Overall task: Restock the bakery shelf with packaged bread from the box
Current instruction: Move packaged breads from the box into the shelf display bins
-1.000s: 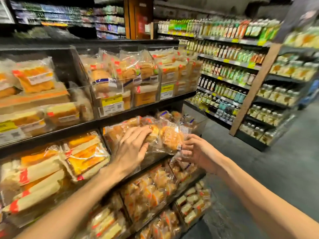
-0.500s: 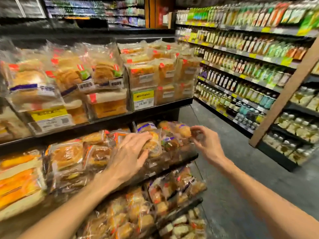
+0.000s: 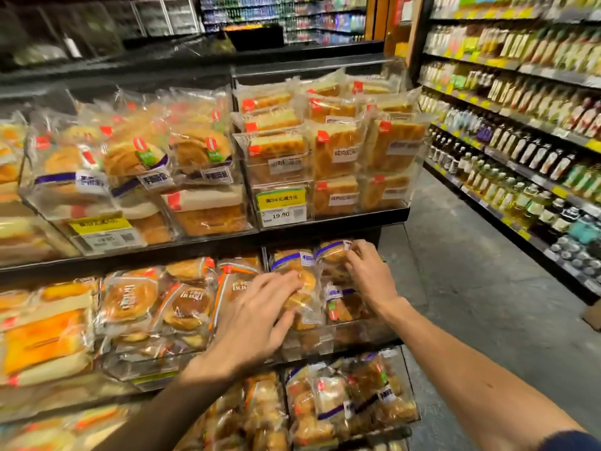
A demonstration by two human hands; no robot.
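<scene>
Slippage is my worry here. Just below the tag (image 3: 281, 206), my left hand (image 3: 260, 317) lies spread and flat on a bun pack (image 3: 300, 297), pressing it into the bin (image 3: 325, 343). My right hand (image 3: 367, 271), below and right of the tag, has its fingertips curled on the corner of a rear pack (image 3: 333, 252) — pinching film, not bread. The packs under the tag are heaped and slick. If I tug that corner or lift my left palm too soon, I judge the front ones could slide over the bin's lip to the floor (image 3: 471, 288) — or the film could tear. Pressing harder would squash the buns. The box is out of view, so I cannot say how much remains.
</scene>
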